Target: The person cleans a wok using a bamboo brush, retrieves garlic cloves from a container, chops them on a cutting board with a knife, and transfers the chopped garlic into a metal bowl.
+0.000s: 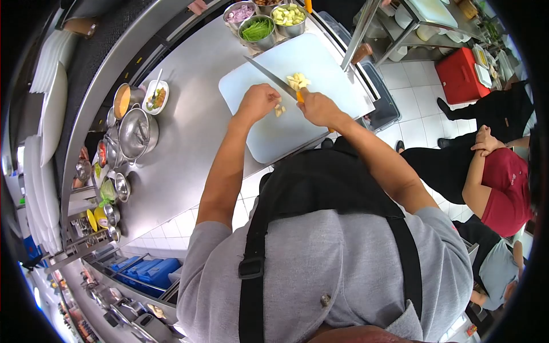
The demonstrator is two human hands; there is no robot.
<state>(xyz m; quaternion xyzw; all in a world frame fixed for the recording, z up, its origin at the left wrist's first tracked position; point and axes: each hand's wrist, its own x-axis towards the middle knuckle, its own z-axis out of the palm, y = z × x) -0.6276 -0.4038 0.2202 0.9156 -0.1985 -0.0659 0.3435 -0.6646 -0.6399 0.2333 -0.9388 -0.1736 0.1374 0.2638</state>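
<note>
My right hand (320,108) is closed round the yellow handle of a long kitchen knife (271,75). Its blade points up and left across a white cutting board (303,127). Beside the blade lies a small pile of pale yellow pieces (298,80) that look like garlic cloves. A few more pale pieces (279,110) rest on the board between my hands, close to the fingertips of my left hand (259,102). That hand is curled with its fingers together over the board; whatever it may hold is hidden.
Metal bowls of chopped green herb (257,31), diced onion (239,14) and green cubes (289,17) stand behind the board. To the left are a white dish (155,97) and a steel pot (137,134). Several people stand at right, near a red cooler (462,74).
</note>
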